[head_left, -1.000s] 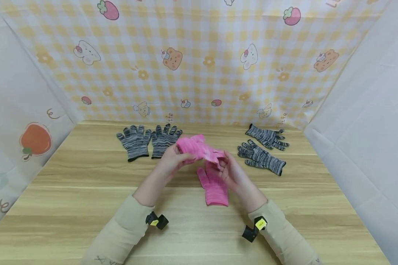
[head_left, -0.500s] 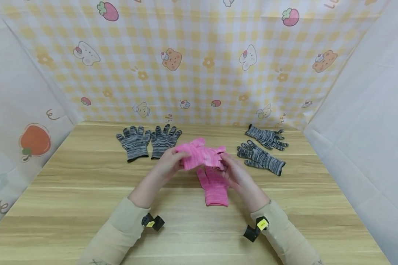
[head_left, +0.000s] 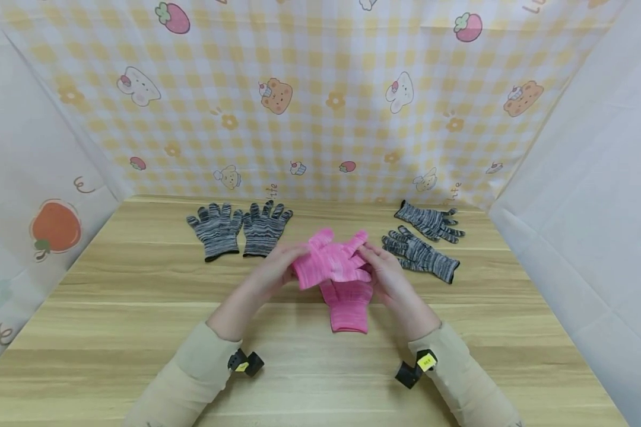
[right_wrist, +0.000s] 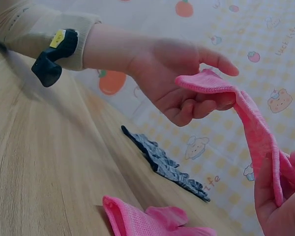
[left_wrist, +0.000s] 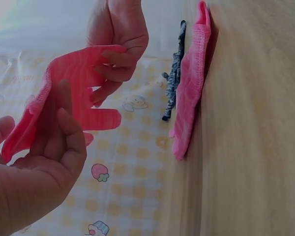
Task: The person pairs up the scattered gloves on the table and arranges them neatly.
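Note:
Between both hands, a pink knitted glove (head_left: 328, 261) is held up off the table, its cuff toward the left and its fingers toward the right. My left hand (head_left: 275, 267) pinches the cuff, with the thumb on one side and curled fingers on the other. At the finger end, my right hand (head_left: 389, 276) pinches the glove between thumb and fingers. A second pink glove (head_left: 349, 314) lies flat on the table below, cuff toward me, its upper part covered by the held one. It also appears as a pink glove (left_wrist: 191, 83) in the left wrist view.
Two grey-black striped gloves, a left one (head_left: 217, 231) and its neighbour (head_left: 266, 228), lie side by side at the back left. Another striped glove (head_left: 424, 255) and a further one (head_left: 430, 219) lie at the right. A patterned curtain (head_left: 320, 101) rises behind the wooden table (head_left: 310, 385).
The held pink glove has come down a little toward me and spread out flatter, its fingers now showing apart. Both hands have shifted slightly with it. The striped gloves stay put.

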Demonstrator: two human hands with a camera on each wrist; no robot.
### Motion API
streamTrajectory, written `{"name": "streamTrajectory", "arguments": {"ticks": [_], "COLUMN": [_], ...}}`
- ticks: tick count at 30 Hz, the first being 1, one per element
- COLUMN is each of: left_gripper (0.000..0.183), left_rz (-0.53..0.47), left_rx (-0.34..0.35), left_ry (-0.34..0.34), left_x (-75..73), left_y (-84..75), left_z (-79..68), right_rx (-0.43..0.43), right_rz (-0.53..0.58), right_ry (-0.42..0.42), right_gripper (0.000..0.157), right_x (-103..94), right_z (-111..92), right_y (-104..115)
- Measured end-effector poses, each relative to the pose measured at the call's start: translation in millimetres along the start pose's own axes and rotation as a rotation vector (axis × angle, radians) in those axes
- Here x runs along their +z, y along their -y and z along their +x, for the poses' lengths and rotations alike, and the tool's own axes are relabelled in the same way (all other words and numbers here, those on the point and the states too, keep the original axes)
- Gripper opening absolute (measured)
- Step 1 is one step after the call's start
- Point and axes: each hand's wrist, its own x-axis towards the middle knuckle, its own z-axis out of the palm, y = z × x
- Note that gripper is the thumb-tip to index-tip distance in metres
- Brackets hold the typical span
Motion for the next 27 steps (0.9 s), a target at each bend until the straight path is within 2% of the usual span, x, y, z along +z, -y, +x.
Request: {"name": "streamTrajectory", "arguments": {"ticks": [4,9,14,17,21,23,27], "left_gripper": [0.04,0.039,0.039,0.043,0.042,0.037,0.022], "left_rz": [0.041,0.097,0.131,0.139,0.149,0.153,0.165], "left_rx": [-0.006,-0.031,-0.069,-0.102,-0.129,-0.13,-0.135], "left_ry": [0.034,0.063,0.091,0.083,0.076,0.086,0.113], "left_x": [1.5,2.6,2.5,2.7,2.2,2.1,3.3], "left_y": [2.2,5.8,8.7,8.5,9.9,11.7,16.4], "left_z": [0.0,0.3,0.0,-0.5,1.2,3.4,8.7], "right_rx": [0.011,-0.006,-0.028,-0.027,-0.014,-0.013,-0.015], "right_rz": [-0.012,-0.052,-0.105,-0.135,-0.221,-0.277,-0.356], "right_ry": [-0.01,-0.007,-0.004,0.016,0.06,0.089,0.124], "right_gripper": [0.047,0.045,0.026,0.017,0.029,0.037,0.04], "right_x": [-2.2,-5.4,-9.4,-12.2,-16.0,-17.3,-19.8], "right_z": [-0.1,1.4,3.8,4.2,5.0,6.1,8.6], "right_y": [0.3,0.5,-0.1,1.0,4.6,6.9,11.2]}}
